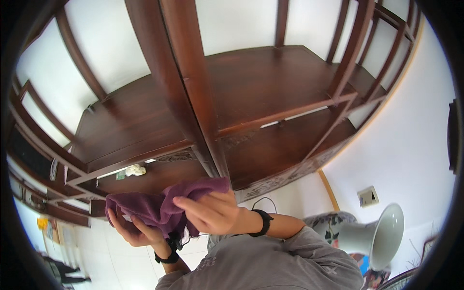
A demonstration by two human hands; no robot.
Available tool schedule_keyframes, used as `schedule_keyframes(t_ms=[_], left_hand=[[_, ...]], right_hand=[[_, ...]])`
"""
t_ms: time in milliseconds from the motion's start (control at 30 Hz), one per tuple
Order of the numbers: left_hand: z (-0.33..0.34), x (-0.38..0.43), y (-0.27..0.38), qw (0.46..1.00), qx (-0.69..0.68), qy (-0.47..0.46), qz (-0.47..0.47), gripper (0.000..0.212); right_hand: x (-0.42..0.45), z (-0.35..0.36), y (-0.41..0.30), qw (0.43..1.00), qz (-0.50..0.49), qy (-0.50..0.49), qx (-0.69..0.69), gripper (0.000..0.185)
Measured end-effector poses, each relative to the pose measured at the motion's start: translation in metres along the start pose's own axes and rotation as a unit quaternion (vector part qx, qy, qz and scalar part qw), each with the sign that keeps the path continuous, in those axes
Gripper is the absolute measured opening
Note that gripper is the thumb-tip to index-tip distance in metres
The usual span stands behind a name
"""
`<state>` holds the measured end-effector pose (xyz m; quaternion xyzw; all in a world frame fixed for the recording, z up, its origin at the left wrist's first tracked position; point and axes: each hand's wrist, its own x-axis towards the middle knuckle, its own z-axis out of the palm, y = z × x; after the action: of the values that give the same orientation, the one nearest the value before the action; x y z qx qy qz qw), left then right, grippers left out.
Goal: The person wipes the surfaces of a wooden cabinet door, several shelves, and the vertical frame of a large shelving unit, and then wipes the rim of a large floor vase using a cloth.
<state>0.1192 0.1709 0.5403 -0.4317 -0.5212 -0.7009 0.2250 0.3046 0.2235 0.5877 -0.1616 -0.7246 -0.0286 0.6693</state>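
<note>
A purple cloth hangs in loose folds between my two hands, in front of a dark wooden shelf unit. My left hand supports the cloth from below at its left end, with fingers curled up against it. Over on the right, my right hand grips the other end, its fingers bent into the fabric. Both wrists wear black bands. Part of each palm is hidden by the cloth.
A tall porcelain vase with painted flowers stands close to my right elbow. Carved lower panels front the shelf unit. A small pale ornament sits on a lower shelf. A wall socket is at right.
</note>
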Motion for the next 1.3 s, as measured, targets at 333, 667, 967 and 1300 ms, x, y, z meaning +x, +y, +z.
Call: schedule_keyframes(t_ms=[333, 667, 967, 1300], left_hand=[[0.002, -0.046, -0.018, 0.967, -0.163, -0.169, 0.103, 0.055], [0.029, -0.031, 0.034, 0.904, -0.191, -0.363, 0.124, 0.056], [0.092, -0.015, 0.11, 0.879, -0.173, -0.412, 0.165, 0.064], [0.199, -0.02, 0.142, 0.898, 0.007, -0.299, 0.322, 0.048]], right_hand=[[-0.025, -0.065, 0.015, 0.946, 0.147, 0.099, -0.27, 0.031], [-0.051, -0.103, 0.023, 0.896, 0.237, 0.145, -0.346, 0.031], [0.019, -0.128, 0.069, 0.932, 0.127, 0.037, -0.338, 0.049], [0.046, -0.157, 0.16, 0.877, 0.071, -0.175, -0.441, 0.041]])
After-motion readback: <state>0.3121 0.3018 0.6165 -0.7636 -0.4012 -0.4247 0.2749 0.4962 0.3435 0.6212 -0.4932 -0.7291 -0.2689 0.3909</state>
